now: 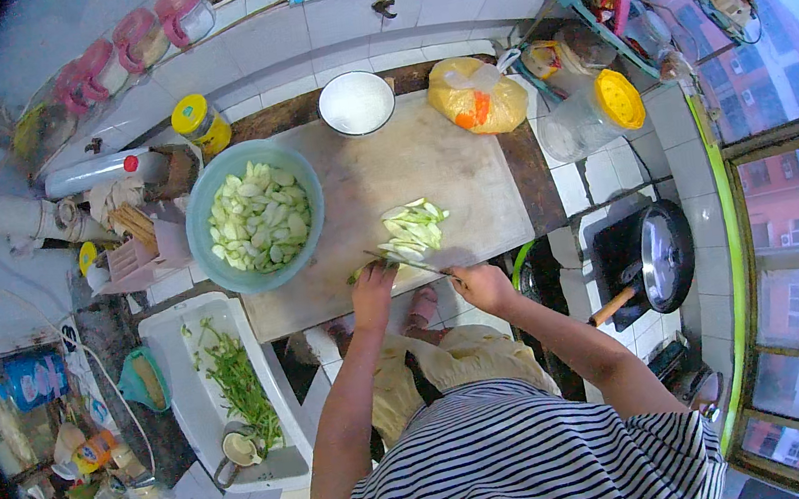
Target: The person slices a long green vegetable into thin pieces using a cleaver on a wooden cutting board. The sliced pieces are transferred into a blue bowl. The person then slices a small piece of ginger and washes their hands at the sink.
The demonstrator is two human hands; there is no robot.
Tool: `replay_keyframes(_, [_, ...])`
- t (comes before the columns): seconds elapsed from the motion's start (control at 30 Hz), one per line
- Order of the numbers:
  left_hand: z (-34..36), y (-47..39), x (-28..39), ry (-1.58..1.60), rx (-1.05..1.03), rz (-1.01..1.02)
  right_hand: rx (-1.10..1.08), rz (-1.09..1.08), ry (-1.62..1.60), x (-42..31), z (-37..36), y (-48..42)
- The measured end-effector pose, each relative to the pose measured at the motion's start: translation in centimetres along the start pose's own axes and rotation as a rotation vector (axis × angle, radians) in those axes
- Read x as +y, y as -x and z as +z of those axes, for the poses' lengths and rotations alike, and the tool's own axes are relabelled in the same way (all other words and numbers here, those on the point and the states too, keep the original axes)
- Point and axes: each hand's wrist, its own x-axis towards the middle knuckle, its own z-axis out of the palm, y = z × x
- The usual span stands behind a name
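Observation:
My right hand (pixel 481 285) grips the handle of a kitchen knife (pixel 418 264), whose blade points left across the front of a large cutting board (pixel 464 165). Close by the blade's tip, my left hand (pixel 374 297) presses down on a green vegetable piece (pixel 353 277), mostly hidden under the fingers. Just beyond the knife lies a small pile of pale green slices (pixel 413 228). To the left, a light blue-green basin (pixel 199 255) stands on the board, filled with more cut slices (pixel 261 218).
Behind the board sits a white bowl (pixel 357 103) of white grains, beside a tied yellow bag (pixel 478 97). A white sink (pixel 176 400) at lower left holds leafy greens (pixel 238 377) and a small pot (pixel 240 449). On the right rests a lidded frying pan (pixel 665 257).

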Motion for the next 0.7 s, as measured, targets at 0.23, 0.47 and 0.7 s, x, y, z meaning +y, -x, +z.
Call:
replay_keyframes(0.23, [-0.6,0.3,0.3,0.01,-0.1,-0.024,0.004,0.005,-0.006,-1.5,1.4,-3.0])
replay_keyframes(0.47, [0.5,1.4,-0.1,0.002,-0.072,-0.057,0.031,0.039,-0.109,-0.9,1.3,-3.2])
replay_keyframes(0.7, [0.6,1.5,0.0,-0.018,-0.012,-0.022,0.022,0.005,-0.093,-0.8,-0.6,0.0])
